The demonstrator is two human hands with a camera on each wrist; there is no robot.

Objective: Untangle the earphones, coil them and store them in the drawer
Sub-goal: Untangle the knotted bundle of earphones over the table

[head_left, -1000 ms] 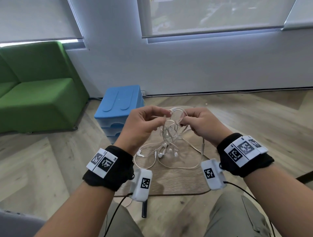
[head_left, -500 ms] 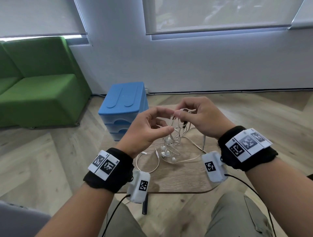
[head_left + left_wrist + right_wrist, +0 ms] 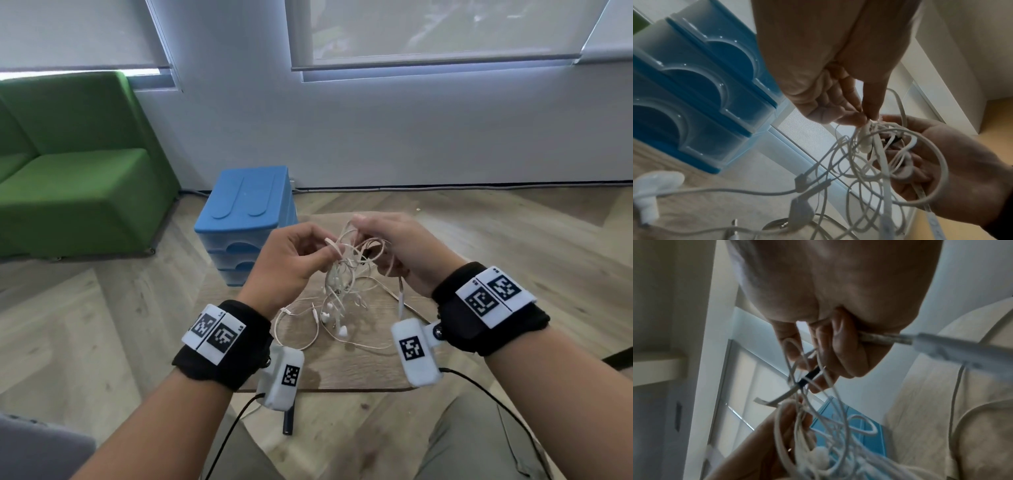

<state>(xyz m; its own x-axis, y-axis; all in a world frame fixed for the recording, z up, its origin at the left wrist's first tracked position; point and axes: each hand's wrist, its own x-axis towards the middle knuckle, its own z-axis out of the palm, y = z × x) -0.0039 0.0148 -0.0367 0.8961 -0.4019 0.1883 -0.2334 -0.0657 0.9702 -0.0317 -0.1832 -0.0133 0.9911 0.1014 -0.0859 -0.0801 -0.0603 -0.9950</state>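
**Both hands pinch a snarl of white earphone cords above a small wooden table**

The tangled white rubbery earphones [image 3: 346,274] hang as a loose knot of thin round cords and flat ribbon-like strands, held up between the two hands over the small rounded table with a pale wood-grain top [image 3: 342,370]. The lower loops, smooth glossy earbuds and slim inline remotes trail down onto the tabletop.

The left hand [image 3: 291,263] has its thumb and fingertips drawn together, pinching a flat strand at the top of the knot; the left wrist view shows the fingertips [image 3: 857,116] clamped on the cords. The right hand [image 3: 404,246] curls its fingers round several loops, pinching the upper part of the knot, with a short black piece [image 3: 809,376] caught among the strands at its fingertips.

Beyond the table's far left corner stands the blue plastic drawer unit with translucent fronts and scooped arch-shaped handles [image 3: 246,219], its drawers closed. A green upholstered sofa [image 3: 75,178] sits on the light plank floor to the left.
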